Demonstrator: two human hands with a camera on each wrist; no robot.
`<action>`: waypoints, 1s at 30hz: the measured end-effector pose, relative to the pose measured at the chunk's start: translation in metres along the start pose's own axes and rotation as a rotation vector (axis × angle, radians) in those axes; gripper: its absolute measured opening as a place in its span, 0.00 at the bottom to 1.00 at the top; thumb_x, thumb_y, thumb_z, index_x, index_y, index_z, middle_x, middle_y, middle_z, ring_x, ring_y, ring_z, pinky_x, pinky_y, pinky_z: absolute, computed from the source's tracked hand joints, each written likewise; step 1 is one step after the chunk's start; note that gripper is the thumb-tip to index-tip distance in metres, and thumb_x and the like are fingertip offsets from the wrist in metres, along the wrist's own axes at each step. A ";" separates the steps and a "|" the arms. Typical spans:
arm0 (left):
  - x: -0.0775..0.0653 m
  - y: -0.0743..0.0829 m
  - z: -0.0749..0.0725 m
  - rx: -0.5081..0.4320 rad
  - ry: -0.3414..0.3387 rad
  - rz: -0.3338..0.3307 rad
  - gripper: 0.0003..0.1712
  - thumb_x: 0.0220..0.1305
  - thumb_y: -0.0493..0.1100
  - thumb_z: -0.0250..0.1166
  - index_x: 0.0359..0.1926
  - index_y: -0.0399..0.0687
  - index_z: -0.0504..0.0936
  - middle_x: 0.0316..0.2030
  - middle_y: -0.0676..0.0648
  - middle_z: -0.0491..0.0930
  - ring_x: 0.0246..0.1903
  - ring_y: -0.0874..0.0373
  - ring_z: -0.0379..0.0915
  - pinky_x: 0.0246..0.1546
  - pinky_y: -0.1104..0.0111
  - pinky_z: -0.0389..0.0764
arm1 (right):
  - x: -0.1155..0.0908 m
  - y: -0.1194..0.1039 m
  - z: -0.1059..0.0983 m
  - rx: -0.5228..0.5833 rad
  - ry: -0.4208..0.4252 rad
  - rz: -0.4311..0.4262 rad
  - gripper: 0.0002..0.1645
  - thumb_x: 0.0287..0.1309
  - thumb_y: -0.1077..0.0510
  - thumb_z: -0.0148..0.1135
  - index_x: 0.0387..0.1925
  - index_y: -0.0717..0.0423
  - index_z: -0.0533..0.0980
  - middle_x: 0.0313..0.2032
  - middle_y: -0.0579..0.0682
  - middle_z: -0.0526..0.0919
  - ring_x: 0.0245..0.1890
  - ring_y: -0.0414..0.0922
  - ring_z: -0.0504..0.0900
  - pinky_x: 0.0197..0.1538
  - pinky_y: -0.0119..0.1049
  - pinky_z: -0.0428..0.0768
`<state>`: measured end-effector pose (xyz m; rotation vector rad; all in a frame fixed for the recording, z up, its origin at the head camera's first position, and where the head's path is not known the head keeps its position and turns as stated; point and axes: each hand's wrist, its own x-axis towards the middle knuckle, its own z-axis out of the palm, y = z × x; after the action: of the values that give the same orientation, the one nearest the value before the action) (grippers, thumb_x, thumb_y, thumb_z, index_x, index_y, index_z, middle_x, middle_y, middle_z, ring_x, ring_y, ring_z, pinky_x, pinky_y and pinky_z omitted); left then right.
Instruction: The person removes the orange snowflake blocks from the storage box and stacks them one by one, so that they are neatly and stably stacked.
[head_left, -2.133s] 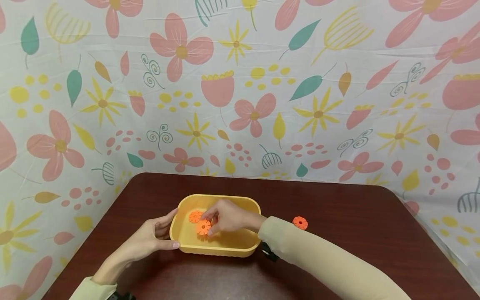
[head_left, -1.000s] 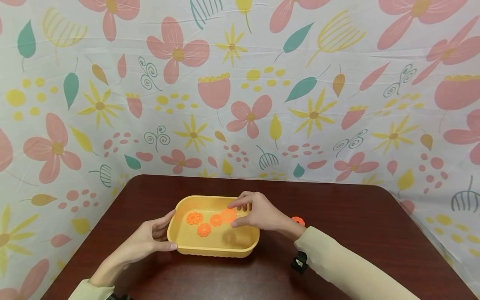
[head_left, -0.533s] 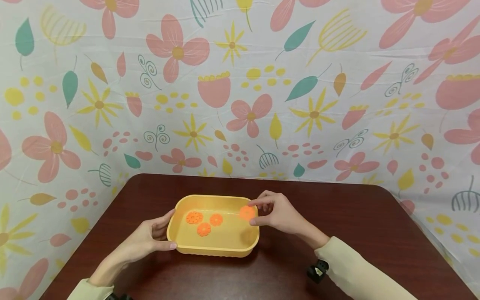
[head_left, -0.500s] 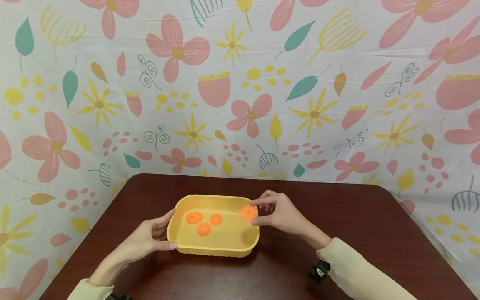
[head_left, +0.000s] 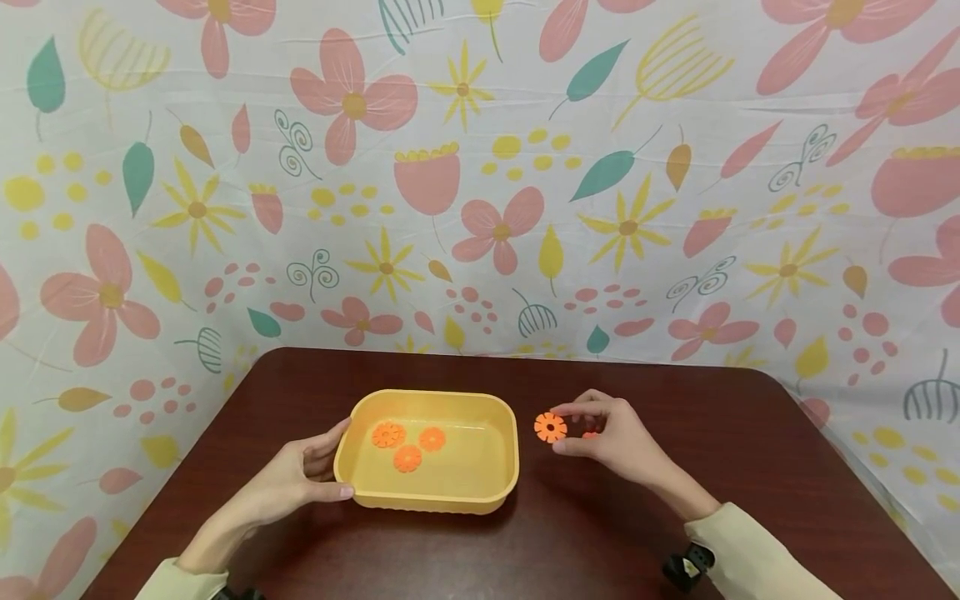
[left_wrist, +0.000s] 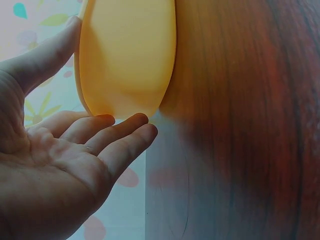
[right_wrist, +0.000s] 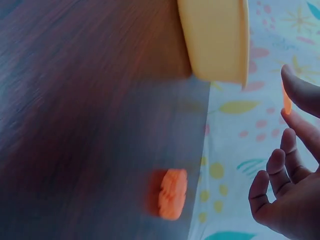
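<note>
1. Fingers of the right hand [head_left: 618, 437] pinched one orange disc [head_left: 542, 429] between the tips of thumb and forefinger; the remaining three were loosely bent.
2. Pinched disc location was outside the yellow bin [head_left: 468, 471], near its rim at 3 o'clock (the right wrist view showed this disc edge-on).
3. Left hand [head_left: 292, 477] touched the end of the bin, fingers at 9 o'clock and thumb at 8 o'clock. These fingers were extended, with the thumb spread away from them.
4. Loose discs [head_left: 407, 460] lay inside the bin at 10 o'clock, at 8 o'clock and just off centre at 1 o'clock.
5. One thick, notched orange piece [right_wrist: 173, 194] rested on the dark table [head_left: 465, 558], at 3 o'clock from the pinched disc (the head view showed it partly hidden by the right hand).
6. Floral cloth [head_left: 465, 317] hung beyond the table at 12 o'clock.
</note>
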<state>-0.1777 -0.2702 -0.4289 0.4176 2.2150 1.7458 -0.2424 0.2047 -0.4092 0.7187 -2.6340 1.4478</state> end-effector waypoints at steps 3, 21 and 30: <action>0.000 0.001 0.000 0.003 -0.003 0.014 0.56 0.64 0.35 0.76 0.83 0.35 0.50 0.79 0.32 0.52 0.74 0.34 0.58 0.61 0.67 0.77 | -0.007 0.006 -0.007 -0.004 0.010 0.017 0.24 0.51 0.54 0.85 0.51 0.50 0.89 0.39 0.55 0.81 0.36 0.53 0.75 0.35 0.36 0.76; 0.001 0.000 0.000 -0.004 -0.013 0.017 0.57 0.65 0.35 0.76 0.83 0.36 0.49 0.80 0.33 0.50 0.74 0.34 0.57 0.61 0.66 0.78 | -0.030 0.058 -0.040 -0.115 0.050 0.088 0.26 0.52 0.56 0.85 0.53 0.56 0.88 0.36 0.50 0.79 0.34 0.49 0.72 0.33 0.34 0.71; 0.000 0.002 0.000 -0.001 -0.008 0.016 0.57 0.64 0.35 0.76 0.83 0.36 0.49 0.80 0.33 0.50 0.74 0.34 0.57 0.60 0.67 0.78 | -0.032 0.069 -0.044 -0.143 0.013 0.087 0.26 0.53 0.56 0.84 0.54 0.56 0.88 0.34 0.53 0.77 0.32 0.45 0.68 0.31 0.35 0.66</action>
<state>-0.1779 -0.2697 -0.4274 0.4424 2.2111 1.7494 -0.2504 0.2837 -0.4474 0.5861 -2.7561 1.2621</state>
